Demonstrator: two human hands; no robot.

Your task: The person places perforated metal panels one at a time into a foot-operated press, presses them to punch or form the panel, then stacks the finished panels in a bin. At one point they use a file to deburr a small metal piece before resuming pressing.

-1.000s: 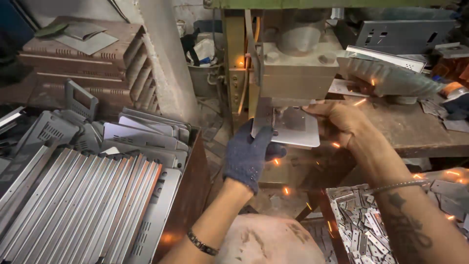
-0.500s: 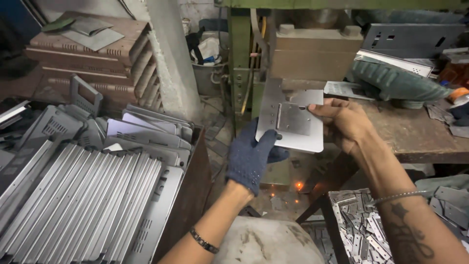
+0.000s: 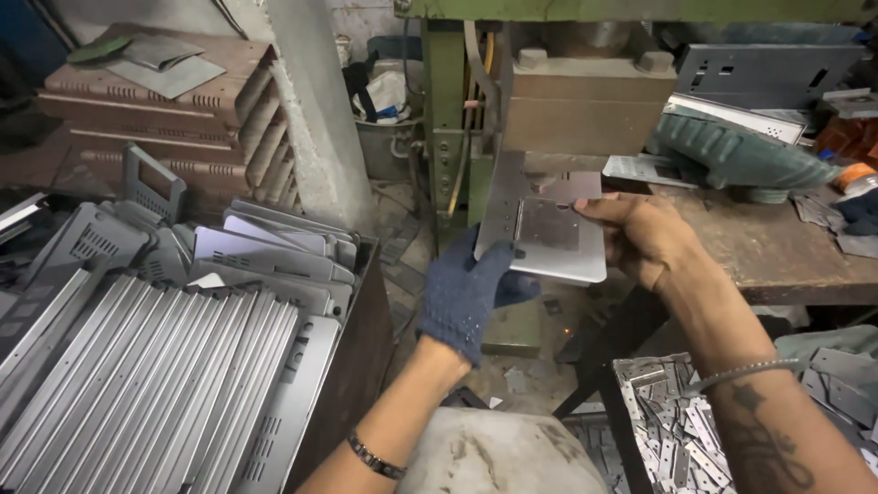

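Plate: a flat grey metal plate (image 3: pixel 547 224) with a raised square panel, held in the air between both hands, in front of the green press (image 3: pixel 445 119).
Left hand (image 3: pixel 468 291): in a blue glove, gripping the plate's lower left edge.
Right hand (image 3: pixel 651 238): bare, pinching the plate's right edge.
Left: a bin (image 3: pixel 361 338) of stacked grey panels (image 3: pixel 146 384).
Lower right: a tray of small metal pieces (image 3: pixel 668 421).

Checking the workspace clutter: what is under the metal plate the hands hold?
Under the metal plate, a floor with small scraps and the green machine base show; whatever lies directly behind the plate is covered.
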